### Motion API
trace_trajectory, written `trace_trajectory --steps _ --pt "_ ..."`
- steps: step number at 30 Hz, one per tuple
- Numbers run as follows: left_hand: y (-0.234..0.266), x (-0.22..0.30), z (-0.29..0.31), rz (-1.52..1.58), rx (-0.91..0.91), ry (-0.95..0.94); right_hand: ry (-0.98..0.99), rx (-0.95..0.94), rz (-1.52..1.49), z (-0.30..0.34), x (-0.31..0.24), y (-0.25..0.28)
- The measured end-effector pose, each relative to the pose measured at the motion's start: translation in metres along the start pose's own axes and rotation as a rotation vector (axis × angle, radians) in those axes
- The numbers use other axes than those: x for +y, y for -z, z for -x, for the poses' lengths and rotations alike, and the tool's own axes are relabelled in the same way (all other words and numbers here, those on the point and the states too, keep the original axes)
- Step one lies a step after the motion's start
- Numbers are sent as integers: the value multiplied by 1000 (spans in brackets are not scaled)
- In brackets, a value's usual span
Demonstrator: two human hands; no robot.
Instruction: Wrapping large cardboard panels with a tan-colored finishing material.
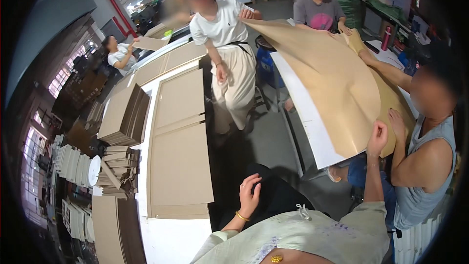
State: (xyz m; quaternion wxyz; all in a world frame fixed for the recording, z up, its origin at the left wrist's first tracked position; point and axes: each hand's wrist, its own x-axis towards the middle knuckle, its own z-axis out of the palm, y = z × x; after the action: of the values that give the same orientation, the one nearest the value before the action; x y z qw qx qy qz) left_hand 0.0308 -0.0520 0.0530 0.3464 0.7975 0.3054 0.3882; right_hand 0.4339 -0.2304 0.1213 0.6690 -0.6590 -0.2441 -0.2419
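Note:
A large sheet of brown paper (337,83) bulges up over a white-topped table at the right. My right hand (377,139) is closed at its near edge, with the paper between the fingers as far as I can see. Loosely curled with fingers apart, my left hand (249,195) hangs over the dark gap between the two tables and holds nothing. The far corner of the sheet is held up by a person in a white shirt. To the left of my left hand lie flat grey-brown cardboard panels (181,164) on the long white table (178,234).
Stacked cardboard (124,115) and bundled strips (117,171) line the left table's far side. A person in a grey-blue sleeveless top stands close at my right, hands on the paper; another leans over its far end. A blue barrel (270,66) stands between the tables.

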Motion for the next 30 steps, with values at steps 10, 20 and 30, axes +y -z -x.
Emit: trace_trajectory --steps 10,20,30 --pt "52 96 -36 225 143 -184 598 -684 -233 98 -210 -66" --pt "102 105 24 820 397 202 450 -982 -638 196 -271 -121" --pt "155 111 17 807 386 388 503 -898 -675 235 -299 -156"
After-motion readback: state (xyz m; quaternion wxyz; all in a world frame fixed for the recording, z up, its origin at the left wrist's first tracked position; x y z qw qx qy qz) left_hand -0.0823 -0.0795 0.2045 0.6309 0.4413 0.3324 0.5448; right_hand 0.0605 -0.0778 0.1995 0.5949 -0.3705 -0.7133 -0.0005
